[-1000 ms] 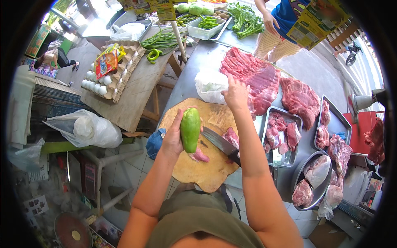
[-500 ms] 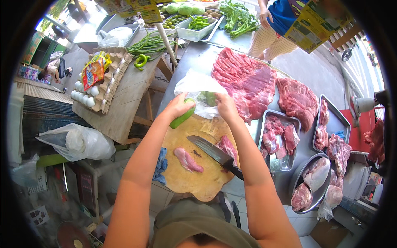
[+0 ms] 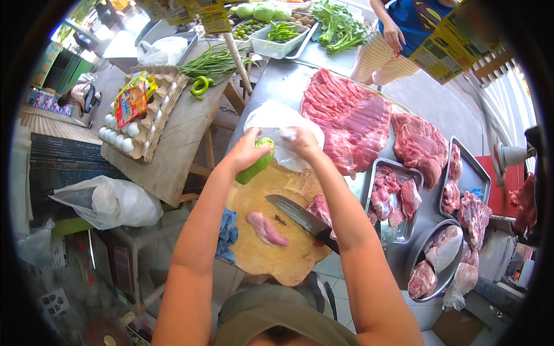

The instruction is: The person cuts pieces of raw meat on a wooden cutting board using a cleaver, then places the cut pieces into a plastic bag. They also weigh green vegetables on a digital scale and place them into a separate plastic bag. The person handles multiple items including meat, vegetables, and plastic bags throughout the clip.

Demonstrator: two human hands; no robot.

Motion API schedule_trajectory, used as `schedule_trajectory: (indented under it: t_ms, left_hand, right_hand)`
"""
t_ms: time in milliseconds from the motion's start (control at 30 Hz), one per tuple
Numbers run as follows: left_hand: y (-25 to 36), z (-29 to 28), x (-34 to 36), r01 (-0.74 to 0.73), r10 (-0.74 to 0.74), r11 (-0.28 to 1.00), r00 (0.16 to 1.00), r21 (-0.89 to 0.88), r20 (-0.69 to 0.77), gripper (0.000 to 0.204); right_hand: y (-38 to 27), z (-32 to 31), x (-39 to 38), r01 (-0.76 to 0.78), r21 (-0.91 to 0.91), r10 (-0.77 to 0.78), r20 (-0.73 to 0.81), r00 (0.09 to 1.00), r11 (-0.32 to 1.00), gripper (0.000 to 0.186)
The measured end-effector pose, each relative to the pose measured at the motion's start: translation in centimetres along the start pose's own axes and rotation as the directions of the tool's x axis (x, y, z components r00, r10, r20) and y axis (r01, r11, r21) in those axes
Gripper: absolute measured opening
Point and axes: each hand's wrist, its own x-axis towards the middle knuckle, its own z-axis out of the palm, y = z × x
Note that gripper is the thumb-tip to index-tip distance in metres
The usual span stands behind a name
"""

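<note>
An elongated, smooth green vegetable point(image 3: 255, 165) is gripped in my left hand point(image 3: 244, 151); its exact kind is unclear. My right hand point(image 3: 304, 142), smeared a little by motion, is closed on a thin white plastic bag point(image 3: 271, 117) just beside it. Both hands are over the far edge of a round wooden chopping board point(image 3: 248, 199). On that board rest a cleaver-like knife point(image 3: 293, 210), its handle partly behind my right forearm, a small strip of raw meat point(image 3: 266, 228) and another meat piece point(image 3: 319, 206) partly hidden by the knife and arm.
Large raw meat slabs point(image 3: 346, 124) cover the metal table to the right, with a tray of meat cuts point(image 3: 398, 196) and a metal bowl point(image 3: 412, 265) nearer. A blue cloth point(image 3: 227, 235) touches the board's left side. Egg trays point(image 3: 158, 118) stand left. A person point(image 3: 398, 40) stands across.
My left hand has raised and turned the green vegetable slightly. My right hand has shifted with the bag, and the green seen inside the bag earlier no longer shows. The view has shifted a little.
</note>
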Motion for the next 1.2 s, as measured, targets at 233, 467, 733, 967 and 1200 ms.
schedule_trajectory:
  t_ms: [233, 467, 733, 967, 1200]
  left_hand:
    - [-2.8, -0.7, 1.4, 0.088, -0.089, 0.952, 0.996, -0.294, 0.009, 0.049]
    - [-3.0, 0.6, 0.8, 0.021, -0.011, 0.988, 0.998, -0.152, 0.063, 0.063]
    - [-1.2, 1.2, -2.2, -0.032, 0.081, 0.976, 0.971, -0.214, 0.225, 0.061]
    - [-3.7, -1.2, -9.0, -0.042, 0.024, 0.984, 0.994, 0.176, 0.104, 0.051]
    - [-4.9, -3.5, -15.2, 0.05, -0.026, 0.986, 0.988, 0.158, -0.152, 0.057]
  right_hand:
    - [-3.0, -7.2, -0.8, -0.173, 0.816, 0.196, 0.075, 0.978, 0.551, 0.019]
    - [-9.2, -12.7, -4.6, 0.055, 0.985, -0.109, -0.038, 0.993, 0.161, 0.017]
    - [-11.3, -11.5, -11.1, -0.199, 0.973, -0.218, 0.22, 0.951, 0.116, 0.02]
    - [-9.7, -5.8, -16.9, -0.43, 0.879, -0.156, 0.464, 0.872, 0.207, 0.034]
    - [-6.7, 0.7, -17.3, -0.466, 0.827, 0.019, 0.486, 0.874, 0.315, 0.011]
